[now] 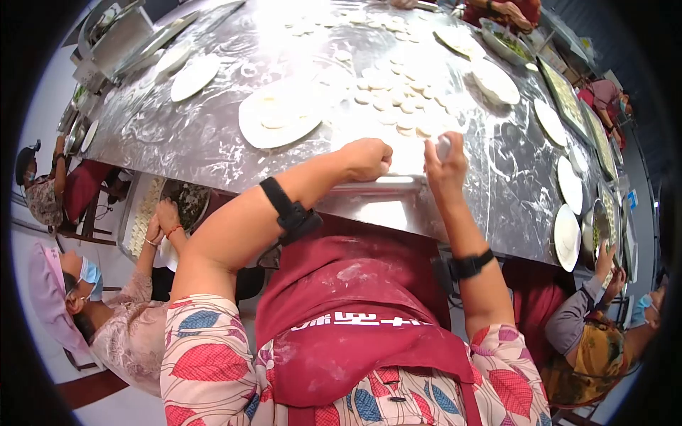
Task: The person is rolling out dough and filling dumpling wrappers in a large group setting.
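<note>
My left hand [368, 159] is closed, knuckles up, low over the near edge of the metal table [213, 153]. Glare and the curled fingers hide whatever it may hold. Just to its right, my right hand [447, 169] is raised with fingers curled around a small greyish, rounded thing [444, 147], whose kind I cannot make out. Beyond the hands lie several small flattened dough rounds [398, 99], dusted with flour. A white oval plate [249, 117] with pale dough wrappers [284, 117] on it sits to the left of them.
More white plates stand at the left [195, 78] and along the right side [495, 82]. Trays of pale pieces [563, 96] line the far right. A bowl of green filling [506, 42] is at the far side. Co-workers sit at both sides, with a person's hands [167, 216] at the left.
</note>
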A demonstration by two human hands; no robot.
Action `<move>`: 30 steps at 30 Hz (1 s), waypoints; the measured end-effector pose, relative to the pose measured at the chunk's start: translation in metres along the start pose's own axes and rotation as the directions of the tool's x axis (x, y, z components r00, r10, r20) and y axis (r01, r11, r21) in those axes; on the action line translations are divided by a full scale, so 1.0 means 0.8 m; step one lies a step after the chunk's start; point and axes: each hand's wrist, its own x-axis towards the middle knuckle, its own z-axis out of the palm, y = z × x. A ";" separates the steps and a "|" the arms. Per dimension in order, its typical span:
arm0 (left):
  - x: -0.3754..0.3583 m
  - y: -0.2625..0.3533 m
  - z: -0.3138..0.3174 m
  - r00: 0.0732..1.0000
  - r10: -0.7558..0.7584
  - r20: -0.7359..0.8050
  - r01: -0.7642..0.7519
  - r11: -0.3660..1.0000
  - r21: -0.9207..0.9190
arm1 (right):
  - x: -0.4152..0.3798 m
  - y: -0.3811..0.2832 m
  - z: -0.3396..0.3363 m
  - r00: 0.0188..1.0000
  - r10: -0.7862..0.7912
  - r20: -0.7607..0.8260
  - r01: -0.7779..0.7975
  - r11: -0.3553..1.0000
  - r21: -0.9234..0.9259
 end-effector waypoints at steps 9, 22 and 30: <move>-0.007 -0.012 0.000 0.980 -0.102 0.170 0.148 0.948 -0.283 | -0.054 -0.019 -0.036 0.997 0.074 0.036 -0.078 0.991 0.106; -0.004 0.000 -0.001 0.996 -0.042 0.082 0.044 0.999 -0.026 | -0.026 -0.019 -0.023 0.997 0.063 0.045 -0.067 0.994 0.087; 0.003 -0.008 -0.003 0.996 -0.040 0.079 0.047 0.995 -0.092 | -0.051 -0.006 -0.033 0.999 0.040 0.036 -0.042 0.997 0.071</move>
